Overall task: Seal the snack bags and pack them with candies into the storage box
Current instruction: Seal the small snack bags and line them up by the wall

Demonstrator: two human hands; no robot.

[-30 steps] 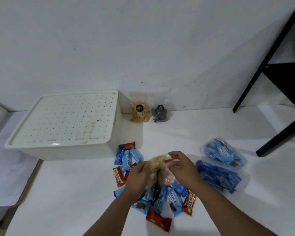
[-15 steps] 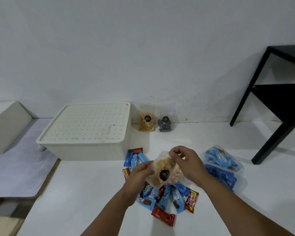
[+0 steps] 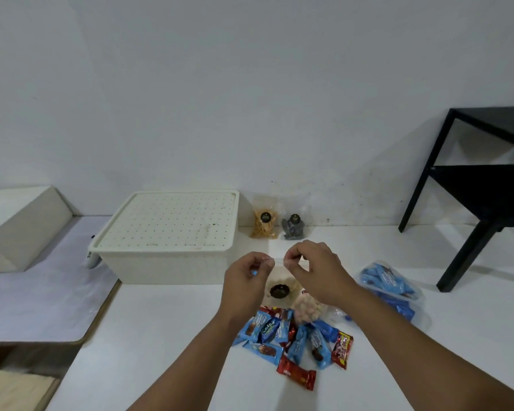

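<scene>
My left hand (image 3: 247, 280) and my right hand (image 3: 315, 271) pinch the top edge of a clear snack bag (image 3: 281, 287) that hangs upright between them; it has a black round label and pale puffs inside. Under it lies a second clear bag of pinkish puffs (image 3: 307, 310). A pile of blue and red wrapped candies (image 3: 294, 339) is spread on the white surface below my hands. The cream storage box (image 3: 166, 232) stands at the left with its dotted lid on. Against the wall stand a yellow snack bag (image 3: 264, 222) and a dark snack bag (image 3: 293, 226).
Two clear bags of blue-wrapped candies (image 3: 389, 286) lie at the right. A black table frame (image 3: 472, 188) stands at the far right. A cream block (image 3: 18, 221) and a lower white-covered surface (image 3: 36, 292) are at the left, past the white surface's edge.
Both hands have lifted the snack bag off the candy pile and now hold it by its top edge, hanging upright. The camera has tilted up, showing more wall.
</scene>
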